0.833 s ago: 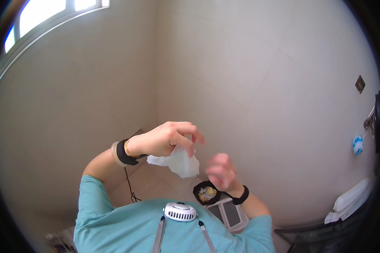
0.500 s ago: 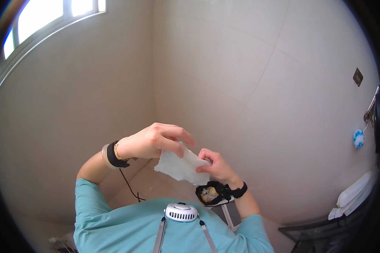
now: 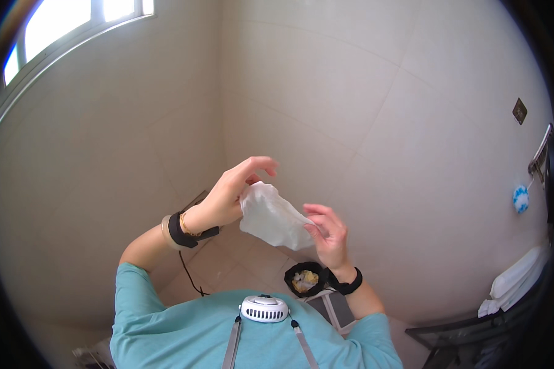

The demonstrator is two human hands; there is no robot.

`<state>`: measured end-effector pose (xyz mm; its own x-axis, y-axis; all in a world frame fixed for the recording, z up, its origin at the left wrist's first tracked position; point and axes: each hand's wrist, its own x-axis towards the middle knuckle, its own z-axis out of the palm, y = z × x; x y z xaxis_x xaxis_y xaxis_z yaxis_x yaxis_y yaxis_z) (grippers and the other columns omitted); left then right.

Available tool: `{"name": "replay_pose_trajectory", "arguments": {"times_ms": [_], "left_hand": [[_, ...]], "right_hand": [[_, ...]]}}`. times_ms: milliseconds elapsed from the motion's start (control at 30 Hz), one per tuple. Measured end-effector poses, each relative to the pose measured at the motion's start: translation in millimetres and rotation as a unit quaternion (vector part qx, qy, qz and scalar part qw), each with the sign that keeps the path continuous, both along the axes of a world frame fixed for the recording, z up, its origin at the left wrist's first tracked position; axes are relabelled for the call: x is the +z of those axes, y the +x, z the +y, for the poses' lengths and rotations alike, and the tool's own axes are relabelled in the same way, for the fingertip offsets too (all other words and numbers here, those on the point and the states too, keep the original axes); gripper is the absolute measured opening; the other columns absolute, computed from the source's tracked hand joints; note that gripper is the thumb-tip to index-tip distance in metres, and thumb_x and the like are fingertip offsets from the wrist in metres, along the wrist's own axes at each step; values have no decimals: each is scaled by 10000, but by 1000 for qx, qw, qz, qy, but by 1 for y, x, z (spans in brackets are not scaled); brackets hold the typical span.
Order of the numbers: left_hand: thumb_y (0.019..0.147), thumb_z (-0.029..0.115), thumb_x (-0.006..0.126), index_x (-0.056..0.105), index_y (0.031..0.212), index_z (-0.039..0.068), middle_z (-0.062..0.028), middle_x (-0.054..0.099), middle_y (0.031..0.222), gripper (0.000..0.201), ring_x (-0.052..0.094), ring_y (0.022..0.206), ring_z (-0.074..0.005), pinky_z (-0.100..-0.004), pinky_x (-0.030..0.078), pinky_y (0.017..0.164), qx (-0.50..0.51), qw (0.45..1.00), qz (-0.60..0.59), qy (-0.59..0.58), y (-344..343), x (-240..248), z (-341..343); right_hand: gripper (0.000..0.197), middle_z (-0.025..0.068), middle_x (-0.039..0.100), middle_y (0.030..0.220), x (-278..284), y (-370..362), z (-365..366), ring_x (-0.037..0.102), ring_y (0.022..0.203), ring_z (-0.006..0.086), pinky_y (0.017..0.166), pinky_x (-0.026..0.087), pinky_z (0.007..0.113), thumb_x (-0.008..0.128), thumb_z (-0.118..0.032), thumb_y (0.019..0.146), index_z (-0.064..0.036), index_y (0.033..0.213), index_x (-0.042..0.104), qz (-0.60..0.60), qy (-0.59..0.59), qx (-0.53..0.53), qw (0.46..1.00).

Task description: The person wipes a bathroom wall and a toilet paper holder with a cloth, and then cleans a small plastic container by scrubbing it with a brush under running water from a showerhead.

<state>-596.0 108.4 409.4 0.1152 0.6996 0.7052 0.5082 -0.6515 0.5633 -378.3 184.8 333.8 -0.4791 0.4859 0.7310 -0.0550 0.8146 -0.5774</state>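
A thin, translucent white tissue [image 3: 274, 218] is stretched between my two hands in front of my chest, its edges uneven. My left hand [image 3: 232, 187] holds its left end; the index finger arches free above it, and the thumb is partly hidden. At the lower right corner, my right hand [image 3: 330, 235] pinches the tissue between thumb and fingers. Below that hand, on the floor, stands a bin with a black liner [image 3: 291, 285], holding crumpled white and yellowish paper.
Next to the bin lies a grey and white flat object [image 3: 332, 309]. Tiled walls [image 3: 375, 141] meet in a corner ahead. A dark cable [image 3: 188, 270] runs over the floor at left. At right are a blue-and-white puff [image 3: 521, 200], a white cloth [image 3: 517, 277] and a dark rack [image 3: 461, 335].
Both hands have risen slightly, lifting the tissue away from the bin. They are farther apart, and the tissue is spread wider between them.
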Motion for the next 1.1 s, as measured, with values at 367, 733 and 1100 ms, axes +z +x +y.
{"name": "replay_pose_trajectory", "arguments": {"times_ms": [367, 733, 1100], "left_hand": [[688, -125, 502, 568, 901, -7, -102, 618, 823, 253, 593, 763, -204, -286, 466, 685, -140, 963, 76, -218, -26, -28, 7], [684, -180, 429, 672, 824, 10, -74, 544, 955, 339, 527, 902, -193, -277, 415, 816, -323, 895, -118, -283, -42, -47, 0], [719, 65, 489, 213, 1365, 120, -130, 273, 1368, 705, 313, 1239, -269, -411, 278, 1014, -399, 682, -421, -446, 14, -142, 41]], "right_hand": [[423, 36, 538, 916, -33, -10, 2, 500, 866, 113, 763, 414, 259, 718, -225, 730, -22, 1000, 464, -157, -425, 234, 860], [496, 95, 537, 1089, -46, 12, -7, 542, 998, 167, 875, 437, 317, 649, -268, 776, -16, 1140, 426, 83, -541, 394, 738], [530, 141, 430, 1275, -59, 66, -4, 421, 1172, 266, 990, 317, 426, 431, -324, 877, -12, 1292, 323, 437, -582, 180, 662]]}}
